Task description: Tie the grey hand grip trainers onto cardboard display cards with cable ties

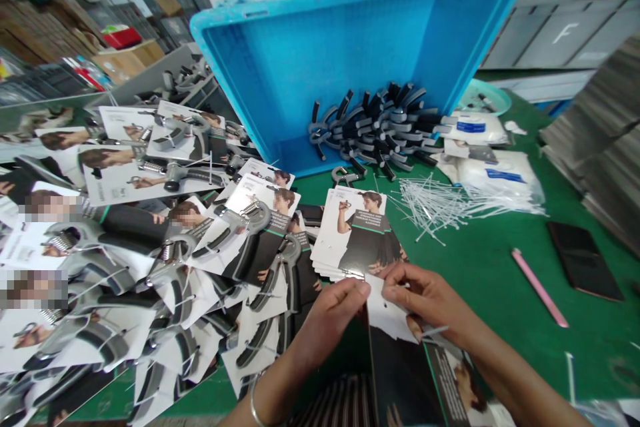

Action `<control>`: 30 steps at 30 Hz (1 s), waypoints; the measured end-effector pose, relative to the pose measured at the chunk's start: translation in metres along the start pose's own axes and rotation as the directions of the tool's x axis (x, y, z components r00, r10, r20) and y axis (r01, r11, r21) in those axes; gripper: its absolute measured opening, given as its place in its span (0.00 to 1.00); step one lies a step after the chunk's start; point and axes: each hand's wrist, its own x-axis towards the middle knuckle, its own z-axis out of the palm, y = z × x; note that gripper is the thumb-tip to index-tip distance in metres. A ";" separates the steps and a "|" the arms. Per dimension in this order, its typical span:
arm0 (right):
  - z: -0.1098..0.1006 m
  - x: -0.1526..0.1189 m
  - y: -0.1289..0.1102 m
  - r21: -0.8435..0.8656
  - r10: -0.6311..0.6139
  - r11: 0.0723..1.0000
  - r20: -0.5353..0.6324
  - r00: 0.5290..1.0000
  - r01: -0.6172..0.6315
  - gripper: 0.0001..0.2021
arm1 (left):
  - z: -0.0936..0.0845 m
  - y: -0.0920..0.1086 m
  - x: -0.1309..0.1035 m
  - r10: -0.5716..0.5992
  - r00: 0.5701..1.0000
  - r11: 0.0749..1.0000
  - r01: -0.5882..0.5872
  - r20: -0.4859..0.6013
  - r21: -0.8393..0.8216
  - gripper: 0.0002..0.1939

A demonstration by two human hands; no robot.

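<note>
My left hand [336, 312] pinches the upper left corner of a printed backing card [385, 312] between thumb and fingers. My right hand [431, 300] is closed on the same card's upper right part, fingers curled over it. A whitish strip [434, 332] shows under the right hand; whether the hand grips it I cannot tell. The card tilts toward me, its dark printed part downward. Just beyond my hands lies a stack of backing cards [350, 230]. To the left, hand grip strengtheners [250, 227] lie fastened on their cards in a large overlapping pile.
A blue crate [320, 33] tipped on its side holds loose black-and-grey grip strengtheners [380, 123]. White cable ties [433, 203] lie spread right of the card stack, beside plastic bags [500, 177]. Further right are a pink pen-like stick [540, 288] and a dark phone [583, 259].
</note>
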 end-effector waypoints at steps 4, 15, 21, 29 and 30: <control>0.000 0.001 0.002 -0.107 -0.069 0.992 -0.015 0.998 0.067 0.14 | 0.000 0.000 0.002 0.007 0.999 0.996 -0.004 -0.037 0.090 0.18; 0.001 0.003 -0.007 -0.300 -0.212 0.930 0.036 0.977 0.213 0.12 | -0.007 -0.001 -0.003 0.061 0.998 0.988 -0.056 -0.028 0.146 0.18; -0.007 0.007 -0.019 -0.263 -0.272 0.943 -0.269 0.924 0.201 0.12 | -0.015 -0.010 0.001 0.071 0.937 0.985 -0.120 -0.343 -0.123 0.12; -0.012 0.006 0.001 -0.462 -0.447 0.845 -0.338 0.828 0.268 0.08 | -0.024 -0.018 0.007 0.085 0.875 0.962 -0.196 -0.476 -0.188 0.13; -0.011 0.001 0.003 -0.445 -0.447 0.853 -0.353 0.822 0.273 0.08 | -0.025 -0.018 0.006 0.083 0.876 0.964 -0.190 -0.475 -0.184 0.13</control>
